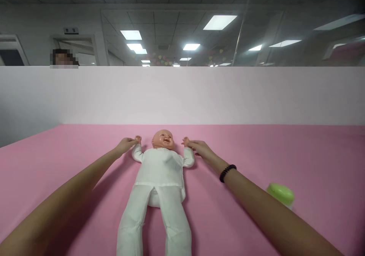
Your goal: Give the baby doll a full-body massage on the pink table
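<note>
A baby doll (pixel 162 168) lies on its back on the pink table top (pixel 242 161). Its head and hands are bare plastic, and its body, arms and legs are white cloth. Both its arms are bent upward beside the head. My left hand (pixel 126 144) pinches the doll's hand on the left side of the view. On the other side, my right hand (pixel 200 147) has its fingers closed at the doll's other wrist. A black coiled band (pixel 227 173) sits on my right wrist. The doll's feet fall outside the view.
A container with a green lid (pixel 281 193) stands at the right, partly hidden behind my right forearm. A white partition (pixel 199 94) rises along the back edge of the table. Beyond it, at the left, part of a person's head (pixel 64 58) shows.
</note>
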### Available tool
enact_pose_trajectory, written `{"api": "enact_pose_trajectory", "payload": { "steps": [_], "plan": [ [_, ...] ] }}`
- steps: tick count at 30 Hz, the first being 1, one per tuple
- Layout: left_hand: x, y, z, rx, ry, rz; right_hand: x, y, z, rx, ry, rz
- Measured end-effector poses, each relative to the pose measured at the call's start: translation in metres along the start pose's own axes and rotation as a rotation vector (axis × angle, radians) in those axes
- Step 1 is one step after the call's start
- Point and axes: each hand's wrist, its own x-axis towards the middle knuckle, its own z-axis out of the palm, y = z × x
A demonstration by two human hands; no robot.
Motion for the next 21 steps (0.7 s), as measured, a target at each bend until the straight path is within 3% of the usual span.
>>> {"api": "enact_pose_trajectory", "payload": {
  "steps": [2, 4, 8, 11, 13, 15, 17, 19, 21],
  "plan": [
    [-0.022, 0.000, -0.009, -0.072, 0.044, 0.158, -0.017, -0.010, -0.012, 0.034, -0.030, -0.165],
    [-0.049, -0.003, -0.019, -0.064, 0.013, 0.329, -0.042, -0.017, -0.025, -0.053, -0.111, -0.340],
    [-0.104, -0.012, -0.034, 0.191, -0.296, 0.672, -0.095, -0.010, -0.036, -0.485, -0.440, -0.643],
    [-0.130, -0.016, -0.038, 0.358, -0.465, 0.747, -0.118, 0.007, -0.032, -0.647, -0.536, -0.775],
    [-0.134, -0.014, -0.038, 0.424, -0.458, 0.811, -0.121, 0.013, -0.029, -0.627, -0.536, -0.790],
    [-0.128, -0.010, -0.035, 0.450, -0.367, 0.889, -0.113, 0.012, -0.029, -0.501, -0.431, -0.722],
    [-0.111, -0.005, -0.029, 0.373, -0.163, 0.825, -0.096, 0.004, -0.029, -0.289, -0.198, -0.596],
    [-0.086, -0.001, -0.018, 0.228, 0.051, 0.579, -0.072, -0.006, -0.026, -0.057, 0.052, -0.440],
    [-0.058, 0.002, -0.004, 0.083, 0.164, 0.289, -0.045, -0.012, -0.018, 0.088, 0.172, -0.284]
  ]
}}
